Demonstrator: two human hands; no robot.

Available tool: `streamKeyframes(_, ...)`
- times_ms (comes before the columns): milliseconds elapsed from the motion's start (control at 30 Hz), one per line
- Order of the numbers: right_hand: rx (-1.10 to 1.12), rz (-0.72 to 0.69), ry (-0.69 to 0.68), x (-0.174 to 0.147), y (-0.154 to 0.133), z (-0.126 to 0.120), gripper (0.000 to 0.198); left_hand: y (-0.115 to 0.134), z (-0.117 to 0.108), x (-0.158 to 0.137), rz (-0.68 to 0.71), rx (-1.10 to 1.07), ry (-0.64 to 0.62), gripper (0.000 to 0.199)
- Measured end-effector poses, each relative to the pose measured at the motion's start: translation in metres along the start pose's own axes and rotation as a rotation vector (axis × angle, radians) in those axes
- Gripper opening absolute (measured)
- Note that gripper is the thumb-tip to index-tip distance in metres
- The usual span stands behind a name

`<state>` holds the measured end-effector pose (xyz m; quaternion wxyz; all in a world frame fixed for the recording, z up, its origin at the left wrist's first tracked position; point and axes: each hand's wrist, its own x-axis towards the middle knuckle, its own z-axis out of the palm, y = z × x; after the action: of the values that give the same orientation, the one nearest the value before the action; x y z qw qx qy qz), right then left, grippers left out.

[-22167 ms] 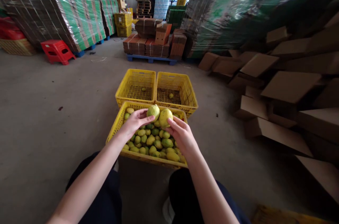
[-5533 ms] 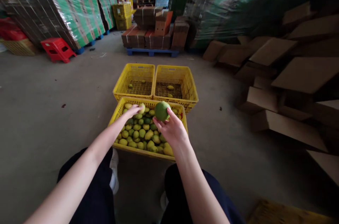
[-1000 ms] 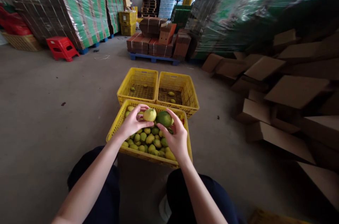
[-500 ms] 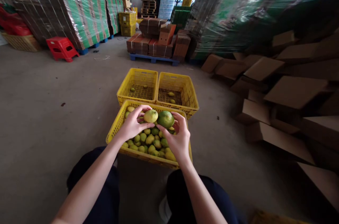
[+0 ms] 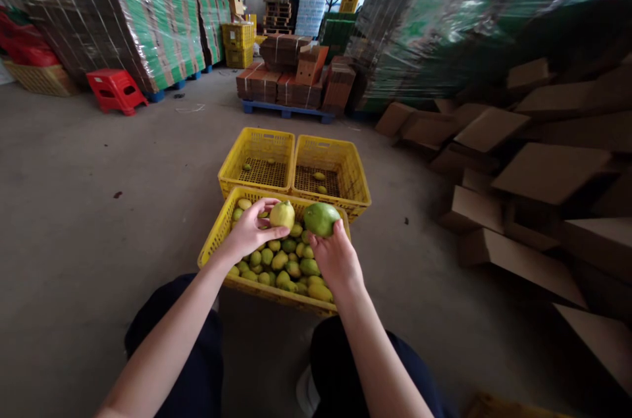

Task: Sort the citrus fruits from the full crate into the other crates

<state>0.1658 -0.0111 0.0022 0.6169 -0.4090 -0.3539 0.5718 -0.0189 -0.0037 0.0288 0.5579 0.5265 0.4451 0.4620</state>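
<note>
My left hand (image 5: 251,232) is closed round a yellow lemon (image 5: 282,217), thumb below and fingers behind it. In my right hand (image 5: 340,262) sits a larger green lemon (image 5: 322,219), gripped between thumb and fingers, some of which are hidden behind it. The two fruits are held up apart from each other, above a yellow plastic crate (image 5: 212,240). Many yellow and green lemons (image 5: 279,261) fill that crate below my hands.
Beyond the near crate stand two more yellow crates, a left crate (image 5: 231,161) and a right crate (image 5: 359,174), each with two lemons on its floor. Cardboard boxes (image 5: 543,171) lie heaped at right. A red stool (image 5: 114,90) and a blue pallet (image 5: 286,110) of flattened cartons stand farther off.
My right hand has moved a little to the right and turned, taking the green lemon away from the yellow one. My left hand has tilted the yellow lemon more upright.
</note>
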Motion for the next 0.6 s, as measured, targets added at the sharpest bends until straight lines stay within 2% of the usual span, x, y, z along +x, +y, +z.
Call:
streamKeyframes(100, 0.027, -0.017, -0.009, 0.001, 0.000, -0.001, 0.035, 0.002, 0.003, -0.001, 0.016, -0.011, 0.009, 0.059)
streamKeyframes(233, -0.028, -0.067, -0.026, -0.006, -0.005, 0.002, 0.031, 0.006, 0.007, -0.003, 0.152, 0.020, 0.071, 0.054)
streamKeyframes(400, -0.288, -0.256, 0.025, -0.018, -0.010, 0.010, 0.056, 0.004, 0.007, -0.006, 0.321, 0.078, 0.113, 0.049)
streamKeyframes(500, -0.328, -0.354, 0.043, -0.020, -0.009, 0.012, 0.055, 0.001, 0.006, -0.007, 0.354, 0.109, 0.107, 0.048)
streamKeyframes(600, -0.385, -0.510, 0.105, -0.021, -0.007, 0.012, 0.056, 0.001, 0.007, -0.008, 0.357, 0.114, 0.077, 0.048)
